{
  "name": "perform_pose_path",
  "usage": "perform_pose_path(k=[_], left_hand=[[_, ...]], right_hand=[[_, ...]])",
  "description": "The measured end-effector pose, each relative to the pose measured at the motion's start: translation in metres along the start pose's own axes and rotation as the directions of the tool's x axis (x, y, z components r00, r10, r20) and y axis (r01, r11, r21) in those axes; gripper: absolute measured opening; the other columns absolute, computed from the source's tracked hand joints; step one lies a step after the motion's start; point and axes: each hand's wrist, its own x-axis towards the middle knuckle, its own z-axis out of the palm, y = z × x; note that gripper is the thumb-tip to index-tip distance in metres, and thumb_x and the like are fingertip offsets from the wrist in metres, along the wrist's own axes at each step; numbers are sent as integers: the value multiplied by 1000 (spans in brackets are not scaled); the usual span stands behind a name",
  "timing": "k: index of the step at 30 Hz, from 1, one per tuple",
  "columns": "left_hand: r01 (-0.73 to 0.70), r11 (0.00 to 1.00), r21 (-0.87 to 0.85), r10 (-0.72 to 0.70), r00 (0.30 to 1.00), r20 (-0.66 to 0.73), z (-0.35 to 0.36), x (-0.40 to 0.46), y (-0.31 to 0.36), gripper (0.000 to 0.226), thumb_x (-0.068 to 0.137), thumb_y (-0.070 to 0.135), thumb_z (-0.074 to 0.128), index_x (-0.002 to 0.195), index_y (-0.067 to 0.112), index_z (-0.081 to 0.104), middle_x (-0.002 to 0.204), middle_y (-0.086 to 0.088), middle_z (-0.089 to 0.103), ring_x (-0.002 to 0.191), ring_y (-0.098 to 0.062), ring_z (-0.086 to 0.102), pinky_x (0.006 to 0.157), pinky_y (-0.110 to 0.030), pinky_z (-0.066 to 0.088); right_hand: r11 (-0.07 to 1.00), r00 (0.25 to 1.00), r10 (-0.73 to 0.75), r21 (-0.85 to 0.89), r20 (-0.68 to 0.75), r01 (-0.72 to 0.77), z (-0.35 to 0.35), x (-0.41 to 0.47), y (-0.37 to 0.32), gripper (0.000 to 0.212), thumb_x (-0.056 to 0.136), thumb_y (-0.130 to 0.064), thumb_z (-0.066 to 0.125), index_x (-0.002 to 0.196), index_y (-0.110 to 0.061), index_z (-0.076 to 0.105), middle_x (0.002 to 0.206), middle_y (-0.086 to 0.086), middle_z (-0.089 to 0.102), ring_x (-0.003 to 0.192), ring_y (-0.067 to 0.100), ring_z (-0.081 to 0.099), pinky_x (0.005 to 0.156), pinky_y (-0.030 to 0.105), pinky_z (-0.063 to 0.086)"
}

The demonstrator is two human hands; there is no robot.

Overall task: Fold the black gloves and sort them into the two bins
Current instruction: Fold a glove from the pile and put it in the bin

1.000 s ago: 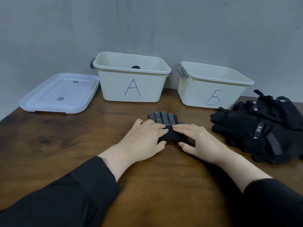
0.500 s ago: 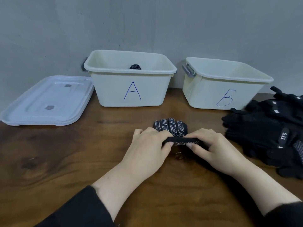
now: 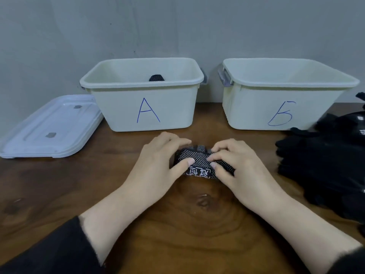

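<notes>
A black glove with white dots (image 3: 199,162) lies folded into a short band on the wooden table, a white printed label along its near edge. My left hand (image 3: 158,167) grips its left end with curled fingers and thumb. My right hand (image 3: 239,165) grips its right end the same way. Bin A (image 3: 118,109) stands behind, with a dotted black glove (image 3: 156,78) showing inside. Bin B (image 3: 246,107) stands to its right; its inside shows nothing. A pile of black gloves (image 3: 327,161) lies at the right.
A white plastic lid (image 3: 49,129) lies flat at the left of bin A. Both bins stand against the grey wall. Bare wooden table (image 3: 59,194) stretches in front of my forearms and to the left.
The glove's cuff end has been folded over the fingers, so it is now a short band. Both hands moved forward with it and now hold its ends. The camera has come closer.
</notes>
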Motion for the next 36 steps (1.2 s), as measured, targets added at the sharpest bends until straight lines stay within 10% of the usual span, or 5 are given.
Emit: perform_pose_path(k=[9,20,27,31,36], left_hand=[[-162,961,222,87,945,315,9,-10,-5,63,95,62,27,152,37,34,158,28,23,147,7,10,119,-25,6],[-106,983,149,78,980,184,11,6,1,48,93,57,36,136,40,50,133,26,52,127,5,39,108,-24,23],[58,994,-95,-42,986,159,6,-6,8,30,92,60,45,120,52,50,103,24,59,104,5,41,90,-14,35],[219,933,-287,-182,972,151,7,-2,1,30,88,58,58,117,52,56,103,25,65,103,8,55,88,-14,46],[170,960,-222,-150,983,106,9,6,-3,30,91,47,61,120,48,54,116,26,56,114,0,51,104,-33,43]], right_hand=[[997,988,-3,-81,156,16,1,-9,5,45,91,-46,56,130,-26,68,136,-17,58,128,5,49,108,38,38],[999,988,27,14,151,-30,-16,0,6,29,97,-48,52,124,-43,61,119,-33,59,119,-9,48,110,24,30],[938,973,181,273,143,-214,-28,-8,-12,24,95,-33,62,108,-52,54,107,-29,68,100,-1,64,81,11,45],[923,956,237,267,175,-277,-25,-5,-17,13,97,-29,62,100,-41,64,102,-24,70,87,-2,66,75,15,48],[963,961,239,94,138,-253,-19,0,-7,29,96,-49,51,116,-38,70,113,-29,62,115,-1,58,102,37,47]])
